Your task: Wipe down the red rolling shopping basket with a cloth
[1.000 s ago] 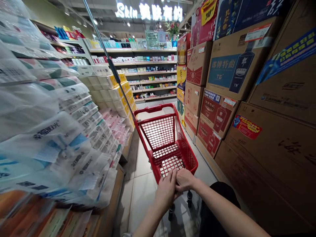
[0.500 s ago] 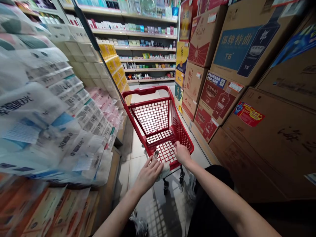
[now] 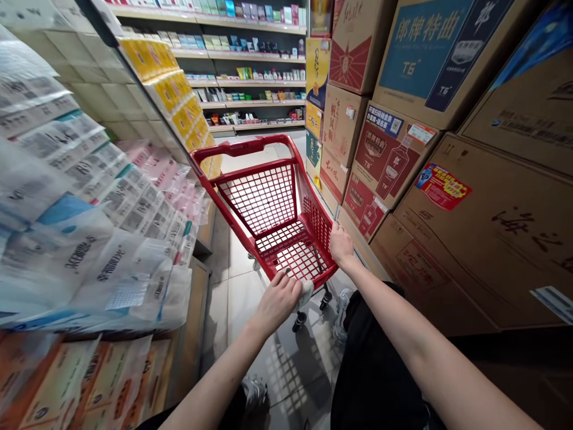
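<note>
Right hand point(image 3: 341, 245) and left hand point(image 3: 282, 295), together a second ago, have moved apart along the cart point(image 3: 233, 216). Its basket lies just ahead of the left hand and left of the right. One grasps the right rim; the left curls over the near rim, clutching a white cloth point(image 3: 307, 292).

The head view looks forward and down over the cart point(image 3: 319, 227).
</note>
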Motion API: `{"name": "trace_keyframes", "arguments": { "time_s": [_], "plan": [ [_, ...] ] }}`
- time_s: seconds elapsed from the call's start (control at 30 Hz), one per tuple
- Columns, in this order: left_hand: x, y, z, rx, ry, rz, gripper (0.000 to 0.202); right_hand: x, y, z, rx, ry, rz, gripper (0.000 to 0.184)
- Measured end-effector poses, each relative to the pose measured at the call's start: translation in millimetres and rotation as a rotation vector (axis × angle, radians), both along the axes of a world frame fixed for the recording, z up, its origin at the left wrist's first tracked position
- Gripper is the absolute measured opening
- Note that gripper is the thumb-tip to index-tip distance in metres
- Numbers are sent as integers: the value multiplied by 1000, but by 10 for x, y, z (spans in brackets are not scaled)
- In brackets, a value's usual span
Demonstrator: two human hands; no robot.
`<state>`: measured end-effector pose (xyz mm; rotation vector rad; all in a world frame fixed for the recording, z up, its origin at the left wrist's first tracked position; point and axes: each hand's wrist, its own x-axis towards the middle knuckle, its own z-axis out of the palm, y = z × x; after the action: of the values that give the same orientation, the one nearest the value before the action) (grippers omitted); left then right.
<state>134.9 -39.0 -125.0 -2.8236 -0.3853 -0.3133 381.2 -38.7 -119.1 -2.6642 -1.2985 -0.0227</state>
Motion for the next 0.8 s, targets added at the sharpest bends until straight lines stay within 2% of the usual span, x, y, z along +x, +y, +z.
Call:
{"name": "trace_keyframes", "arguments": {
  "time_s": [0.17,0.3,0.47,0.57,0.7,0.8],
  "plan": [
    [-381,308,161,16,31,-103,27,19,-33,9,25,14,117,30],
    [-575,482,154,8,6,-132,29,-58,-8,13,21,47,122,26],
    [-379,338,28,10,63,-55,21,-56,-8,12,28,33,121,29],
    [-230,229,-10,-24,84,-55,20,10,-41,17,0,37,145,27],
    [-186,180,47,-42,96,-139,21,143,-62,47,-15,56,218,25],
    [-272,285,136,-46,88,-190,23,227,-22,68,-9,71,278,26]
  ]
}}
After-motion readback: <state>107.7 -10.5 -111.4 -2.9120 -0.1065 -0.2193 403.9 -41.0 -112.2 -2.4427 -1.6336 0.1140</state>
